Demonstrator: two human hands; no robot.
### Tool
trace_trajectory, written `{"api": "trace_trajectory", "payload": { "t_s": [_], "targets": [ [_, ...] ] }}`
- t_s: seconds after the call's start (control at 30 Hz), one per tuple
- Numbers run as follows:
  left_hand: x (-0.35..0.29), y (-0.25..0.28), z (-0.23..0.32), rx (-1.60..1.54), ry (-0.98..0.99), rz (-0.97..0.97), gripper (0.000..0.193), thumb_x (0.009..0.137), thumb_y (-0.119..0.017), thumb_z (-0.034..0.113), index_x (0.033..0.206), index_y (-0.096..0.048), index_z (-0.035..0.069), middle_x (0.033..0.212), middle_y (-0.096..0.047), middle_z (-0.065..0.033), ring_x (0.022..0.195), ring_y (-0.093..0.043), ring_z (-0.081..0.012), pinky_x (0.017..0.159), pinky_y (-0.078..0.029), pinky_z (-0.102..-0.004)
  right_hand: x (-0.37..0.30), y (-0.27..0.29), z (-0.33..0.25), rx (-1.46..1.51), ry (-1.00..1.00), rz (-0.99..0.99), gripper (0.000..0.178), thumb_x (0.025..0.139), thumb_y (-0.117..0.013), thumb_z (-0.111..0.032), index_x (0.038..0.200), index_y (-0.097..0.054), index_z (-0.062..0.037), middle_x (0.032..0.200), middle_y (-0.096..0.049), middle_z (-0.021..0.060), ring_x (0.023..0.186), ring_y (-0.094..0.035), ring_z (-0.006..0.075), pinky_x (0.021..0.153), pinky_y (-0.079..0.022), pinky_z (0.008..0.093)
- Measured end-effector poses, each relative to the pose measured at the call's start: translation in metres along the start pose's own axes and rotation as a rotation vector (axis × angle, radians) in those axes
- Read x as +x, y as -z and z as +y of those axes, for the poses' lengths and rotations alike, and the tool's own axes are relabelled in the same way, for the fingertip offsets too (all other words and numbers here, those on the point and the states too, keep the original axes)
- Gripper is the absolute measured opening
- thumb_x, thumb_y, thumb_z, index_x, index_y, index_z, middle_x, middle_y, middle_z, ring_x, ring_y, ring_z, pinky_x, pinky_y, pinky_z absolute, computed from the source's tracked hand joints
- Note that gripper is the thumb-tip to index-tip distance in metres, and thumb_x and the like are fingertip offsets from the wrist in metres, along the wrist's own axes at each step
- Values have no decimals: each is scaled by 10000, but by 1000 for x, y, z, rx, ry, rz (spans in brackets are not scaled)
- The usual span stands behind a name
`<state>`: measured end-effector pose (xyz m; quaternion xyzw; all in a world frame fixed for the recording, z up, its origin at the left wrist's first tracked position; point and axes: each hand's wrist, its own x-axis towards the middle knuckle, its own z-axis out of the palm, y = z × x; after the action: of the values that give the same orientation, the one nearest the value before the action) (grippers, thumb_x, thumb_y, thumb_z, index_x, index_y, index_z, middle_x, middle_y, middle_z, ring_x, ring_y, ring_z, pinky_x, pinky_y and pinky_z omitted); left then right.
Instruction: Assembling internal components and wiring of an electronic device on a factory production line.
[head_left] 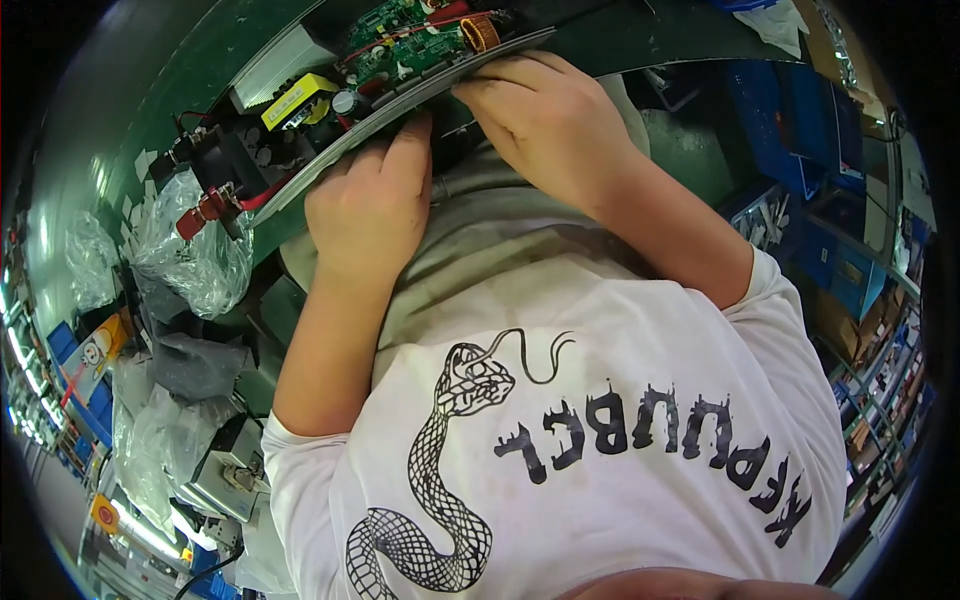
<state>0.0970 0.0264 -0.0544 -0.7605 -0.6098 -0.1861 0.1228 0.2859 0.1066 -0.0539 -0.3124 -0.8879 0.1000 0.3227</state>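
Along the upper part of my view, tilted across the green bench [125, 105], lies the unit [400, 106], an opened device whose long near side slants up from left to right. From my remote seat I see both bare hands at that side. The left hand [370, 205] is at its middle, fingers curled and tips hidden behind the edge, so I cannot tell whether they pinch anything. The right hand [555, 115] is farther along, toward the upper end, fingers bent close together against the edge; its fingertips are partly hidden, and I cannot tell how firm that grip is. Inside the unit I make out a yellow block [298, 103], a capacitor [345, 103] just beside it, a green board [410, 50] and an orange coil [480, 35] near the right hand. A red terminal [207, 212] sticks out at the lower left end, over a clear bag [210, 260]. Below the hands I see a white shirt [620, 330], and off to the right, blue bins [760, 110]
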Motion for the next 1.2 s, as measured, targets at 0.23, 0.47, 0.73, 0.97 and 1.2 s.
{"api": "trace_trajectory", "payload": {
  "t_s": [0.23, 0.47, 0.73, 0.97, 1.2],
  "targets": [
    [-1, 2, 0, 46, 3, 5, 312, 810, -730, 187, 1117, -749, 238, 680, -596, 16, 538, -605, -192, 497, -499, -314, -1, -1, 0, -9, 18, 6, 229, 813, -733, -62, 1040, -749, -93, 1014, -716, 32, 938, -682, 252, 829, -565, 340],
    [-1, 1, -1, 60, -14, 37, 280, 814, -726, 188, 1088, -749, 243, 634, -547, 27, 505, -582, -176, 469, -483, -314, -2, 0, 0, -21, -16, 4, 188, 818, -748, -78, 1006, -742, -89, 982, -713, 34, 904, -685, 248, 802, -564, 338],
    [3, 6, 2, 86, 22, -4, 127, 823, -718, 217, 948, -697, 233, 616, -542, 11, 492, -589, -199, 449, -487, -351, -1, 6, 1, -188, -25, -30, 159, 775, -809, -164, 900, -723, -120, 854, -677, 20, 746, -663, 227, 649, -531, 304],
    [5, 12, 6, 47, 83, -142, 109, 853, -683, 244, 850, -583, 201, 633, -566, -22, 468, -591, -257, 417, -477, -420, 6, 10, 4, -231, 50, 119, 284, 679, -864, -208, 910, -703, -169, 913, -658, -33, 774, -619, 201, 655, -496, 303],
    [11, 14, 8, 20, 72, -40, 122, 827, -687, 214, 835, -566, 194, 632, -536, 4, 490, -576, -216, 425, -440, -369, 21, 17, 1, -292, 23, 195, 403, 617, -890, -251, 973, -706, -207, 1017, -639, -80, 956, -593, 200, 881, -378, 350]
  ]
}}
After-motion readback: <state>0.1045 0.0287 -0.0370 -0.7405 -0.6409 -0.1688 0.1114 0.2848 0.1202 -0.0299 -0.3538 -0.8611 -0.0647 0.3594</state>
